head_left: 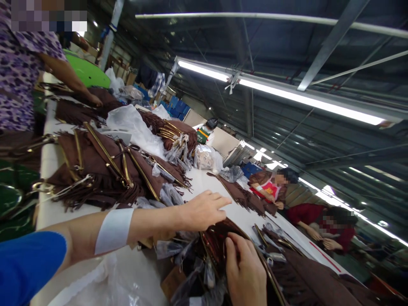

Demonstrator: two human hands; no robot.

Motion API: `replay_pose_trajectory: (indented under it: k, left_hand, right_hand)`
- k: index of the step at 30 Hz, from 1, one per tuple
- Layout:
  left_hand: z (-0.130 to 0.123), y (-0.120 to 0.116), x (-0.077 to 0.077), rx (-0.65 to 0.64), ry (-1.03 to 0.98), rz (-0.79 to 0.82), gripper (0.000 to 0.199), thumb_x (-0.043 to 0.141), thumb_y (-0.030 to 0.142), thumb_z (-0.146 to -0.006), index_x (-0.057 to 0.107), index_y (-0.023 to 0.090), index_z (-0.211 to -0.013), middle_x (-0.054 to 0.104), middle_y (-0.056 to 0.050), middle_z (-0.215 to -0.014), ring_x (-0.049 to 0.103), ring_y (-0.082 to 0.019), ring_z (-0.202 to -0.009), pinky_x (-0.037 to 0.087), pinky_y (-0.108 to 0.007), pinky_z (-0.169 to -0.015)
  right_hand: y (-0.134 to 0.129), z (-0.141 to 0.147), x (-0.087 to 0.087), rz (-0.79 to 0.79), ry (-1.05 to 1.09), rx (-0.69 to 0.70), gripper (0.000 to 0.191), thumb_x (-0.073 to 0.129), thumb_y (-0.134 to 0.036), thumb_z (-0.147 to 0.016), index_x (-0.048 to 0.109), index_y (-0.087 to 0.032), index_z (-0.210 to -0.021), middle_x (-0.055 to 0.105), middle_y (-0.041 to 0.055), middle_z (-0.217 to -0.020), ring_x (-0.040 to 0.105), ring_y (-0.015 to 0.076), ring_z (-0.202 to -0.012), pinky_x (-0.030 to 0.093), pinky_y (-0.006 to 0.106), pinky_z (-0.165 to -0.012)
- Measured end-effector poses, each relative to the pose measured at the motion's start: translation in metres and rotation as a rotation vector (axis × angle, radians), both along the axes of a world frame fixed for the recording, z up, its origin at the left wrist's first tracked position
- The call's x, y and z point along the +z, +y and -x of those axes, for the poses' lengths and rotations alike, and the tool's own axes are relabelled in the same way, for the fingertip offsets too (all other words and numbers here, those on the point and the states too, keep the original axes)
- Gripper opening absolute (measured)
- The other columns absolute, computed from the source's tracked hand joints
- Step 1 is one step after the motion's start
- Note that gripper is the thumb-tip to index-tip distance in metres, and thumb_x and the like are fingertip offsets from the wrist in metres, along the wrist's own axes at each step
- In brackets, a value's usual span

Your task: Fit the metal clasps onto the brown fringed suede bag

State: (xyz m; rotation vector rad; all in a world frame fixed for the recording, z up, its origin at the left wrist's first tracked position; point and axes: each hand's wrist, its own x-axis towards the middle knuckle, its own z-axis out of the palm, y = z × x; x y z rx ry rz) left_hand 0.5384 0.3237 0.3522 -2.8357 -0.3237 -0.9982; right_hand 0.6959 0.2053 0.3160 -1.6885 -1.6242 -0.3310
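A brown bag (pixel 216 240) with a gold-edged mouth lies in front of me, its mouth gaping and the dark lining showing. Over its far end is my left hand (pixel 205 210), fingers apart and pointing right. Whether its lower fingertips touch the rim I cannot tell. My right hand (pixel 245 267) is curled over the near part of the mouth, gripping the bag's edge with its fingertips inside. Several clear plastic wraps (pixel 181 255) bunch beside the bag. A white band circles my left forearm.
Brown fringed bags with gold frames (pixel 108 165) pile up on the white table (pixel 199 182). More bags (pixel 306 272) lie at right. Clear plastic (pixel 134 127) sits behind. A co-worker's hand (pixel 94 100) touches bags at far left; other people work along the right side.
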Motion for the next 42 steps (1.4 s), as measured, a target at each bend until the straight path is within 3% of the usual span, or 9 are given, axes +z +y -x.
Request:
replay_pose_trajectory:
  k: [2, 4, 9, 12, 18, 22, 30, 38, 42]
  left_hand:
    - [0.005, -0.021, 0.015, 0.024, 0.0, -0.066, 0.012, 0.05, 0.016, -0.093, 0.061, 0.014, -0.09, 0.059, -0.013, -0.115, 0.056, -0.026, -0.101, 0.047, -0.037, -0.083]
    - [0.007, -0.04, 0.024, -0.031, -0.004, 0.111, 0.01, 0.049, 0.013, -0.092, 0.058, 0.015, -0.089, 0.06, -0.009, -0.103, 0.057, -0.021, -0.09, 0.049, -0.031, -0.076]
    - [0.002, -0.051, 0.015, -0.258, -0.133, 0.839, 0.011, 0.05, 0.01, -0.088, 0.053, 0.018, -0.081, 0.059, 0.001, -0.08, 0.059, -0.012, -0.072, 0.047, -0.02, -0.065]
    - [-0.005, -0.045, 0.002, -0.4, -0.154, 1.061, 0.011, 0.051, 0.008, -0.083, 0.053, 0.018, -0.079, 0.057, 0.004, -0.073, 0.058, -0.009, -0.061, 0.044, -0.018, -0.057]
    - [-0.014, -0.046, -0.006, -0.481, -0.089, 1.144, 0.018, 0.05, 0.001, -0.078, 0.055, 0.017, -0.071, 0.056, 0.005, -0.063, 0.057, -0.008, -0.057, 0.044, -0.016, -0.055]
    - [-0.015, -0.042, -0.009, -0.454, -0.219, 1.257, 0.014, 0.05, 0.004, -0.079, 0.055, 0.017, -0.072, 0.058, 0.004, -0.064, 0.053, -0.008, -0.053, 0.042, -0.016, -0.051]
    - [-0.011, -0.041, -0.012, -0.481, -0.269, 1.335, 0.01, 0.051, 0.008, -0.079, 0.055, 0.016, -0.075, 0.058, 0.004, -0.065, 0.053, -0.008, -0.054, 0.042, -0.017, -0.053]
    - [-0.006, -0.047, -0.01, -0.453, -0.19, 1.181, 0.009, 0.054, 0.013, -0.084, 0.055, 0.018, -0.077, 0.056, 0.004, -0.065, 0.055, -0.009, -0.059, 0.043, -0.017, -0.055]
    - [0.003, -0.052, -0.003, -0.339, -0.206, 1.031, 0.01, 0.052, 0.013, -0.085, 0.057, 0.018, -0.078, 0.058, 0.004, -0.066, 0.057, -0.01, -0.062, 0.043, -0.018, -0.058]
  right_hand:
    - [-0.004, 0.003, -0.002, -0.172, -0.15, 0.007, 0.048, 0.034, -0.047, -0.098, 0.068, -0.014, -0.1, 0.069, 0.0168, -0.1, 0.065, 0.0305, -0.094, 0.047, 0.04, -0.082]
    - [-0.006, 0.008, -0.001, -0.244, -0.133, 0.037, 0.043, 0.031, -0.043, -0.101, 0.066, -0.016, -0.1, 0.068, 0.0145, -0.099, 0.064, 0.028, -0.095, 0.047, 0.038, -0.082]
    - [-0.005, 0.013, 0.011, -0.24, 0.564, -0.068, 0.03, 0.047, -0.049, -0.094, 0.056, -0.021, -0.097, 0.068, 0.0036, -0.081, 0.053, 0.0148, -0.054, 0.042, 0.027, -0.051]
    - [-0.002, 0.01, 0.019, -0.211, 0.867, 0.082, 0.037, 0.056, -0.054, -0.089, 0.052, -0.021, -0.106, 0.068, 0.0024, -0.089, 0.044, 0.0076, -0.045, 0.037, 0.021, -0.044]
    - [0.002, 0.016, 0.035, -0.148, 0.974, 0.208, 0.054, 0.067, -0.065, -0.08, 0.056, -0.02, -0.108, 0.067, 0.0034, -0.096, 0.051, 0.0054, -0.048, 0.041, 0.017, -0.042]
    - [-0.005, 0.001, 0.033, -0.29, 1.256, 0.277, 0.054, 0.083, -0.06, -0.065, 0.063, -0.02, -0.096, 0.07, 0.0068, -0.1, 0.071, 0.0241, -0.091, 0.054, 0.021, -0.052]
    - [-0.02, -0.012, -0.001, -0.152, 1.195, 0.266, 0.045, 0.092, -0.04, -0.061, 0.074, -0.014, -0.093, 0.077, 0.0071, -0.091, 0.068, 0.0128, -0.059, 0.053, 0.015, -0.045]
    - [-0.012, 0.001, 0.002, -0.142, 1.282, 0.297, 0.038, 0.092, -0.037, -0.062, 0.077, -0.015, -0.089, 0.074, 0.0021, -0.064, 0.055, 0.0078, -0.038, 0.046, 0.015, -0.036]
    - [-0.014, 0.003, 0.002, -0.182, 1.301, 0.312, 0.037, 0.093, -0.039, -0.06, 0.078, -0.018, -0.088, 0.076, 0.0034, -0.07, 0.061, 0.01, -0.046, 0.048, 0.016, -0.038]
